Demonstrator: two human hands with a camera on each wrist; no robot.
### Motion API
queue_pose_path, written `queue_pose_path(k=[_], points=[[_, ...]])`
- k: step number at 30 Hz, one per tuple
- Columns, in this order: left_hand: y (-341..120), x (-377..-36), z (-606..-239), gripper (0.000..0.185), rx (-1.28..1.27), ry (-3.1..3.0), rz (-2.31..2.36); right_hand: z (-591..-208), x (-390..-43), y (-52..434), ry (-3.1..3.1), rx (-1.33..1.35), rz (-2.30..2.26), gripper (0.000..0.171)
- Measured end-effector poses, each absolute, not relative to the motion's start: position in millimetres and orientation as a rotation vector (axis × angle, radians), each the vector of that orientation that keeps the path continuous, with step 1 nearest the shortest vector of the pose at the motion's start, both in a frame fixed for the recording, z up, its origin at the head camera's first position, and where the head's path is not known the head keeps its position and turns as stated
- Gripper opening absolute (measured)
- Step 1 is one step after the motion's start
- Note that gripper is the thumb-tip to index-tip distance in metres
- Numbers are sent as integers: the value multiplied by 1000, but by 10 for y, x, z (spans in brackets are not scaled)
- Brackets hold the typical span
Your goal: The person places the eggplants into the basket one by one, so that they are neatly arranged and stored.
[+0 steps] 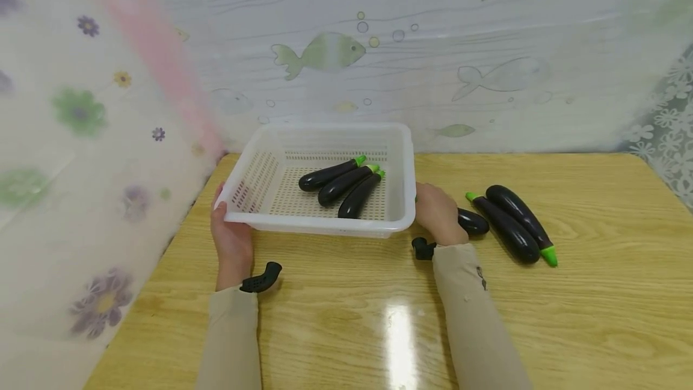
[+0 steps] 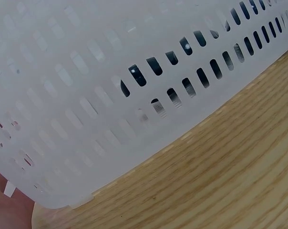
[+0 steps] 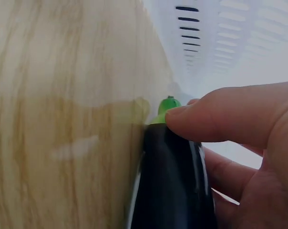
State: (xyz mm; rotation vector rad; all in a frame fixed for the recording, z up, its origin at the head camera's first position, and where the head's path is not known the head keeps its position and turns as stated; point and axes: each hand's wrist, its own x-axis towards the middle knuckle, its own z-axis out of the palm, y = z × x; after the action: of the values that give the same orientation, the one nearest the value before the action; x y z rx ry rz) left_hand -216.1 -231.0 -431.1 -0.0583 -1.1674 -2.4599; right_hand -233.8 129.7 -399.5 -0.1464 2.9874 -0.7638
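Being pinched by the right hand (image 1: 437, 212), the eggplant (image 3: 175, 179) could be dropped through sheer slickness, the basket (image 1: 325, 225) gripped by the left hand (image 1: 234, 242).

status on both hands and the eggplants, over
Left hand grips white perforated plastic basket. Right hand pinches blackish elongated eggplant by green-capped end. Three eggplants in basket, two more on wood-grain table. Basket wall close ahead.
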Motion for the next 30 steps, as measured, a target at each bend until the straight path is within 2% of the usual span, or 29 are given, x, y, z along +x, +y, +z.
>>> queue_pose_path(k=[10,15,18,30], points=[[-2277,-2193,-4289,47,-53,-1200,-2449,-3928,-2378,1344,3013,-141,-889,15],[-2283,-2186,-4290,48,-53,-1192,-2452,-3930,-2391,1354,3036,-87,-1010,30],[-2293,-2179,-4297,48,-63,-1169,-2458,-3924,-2392,1356,3064,-30,-1164,35],[-2314,-2161,-4316,48,-33,-1133,-2490,-3908,-2375,1369,2939,172,-1973,33]])
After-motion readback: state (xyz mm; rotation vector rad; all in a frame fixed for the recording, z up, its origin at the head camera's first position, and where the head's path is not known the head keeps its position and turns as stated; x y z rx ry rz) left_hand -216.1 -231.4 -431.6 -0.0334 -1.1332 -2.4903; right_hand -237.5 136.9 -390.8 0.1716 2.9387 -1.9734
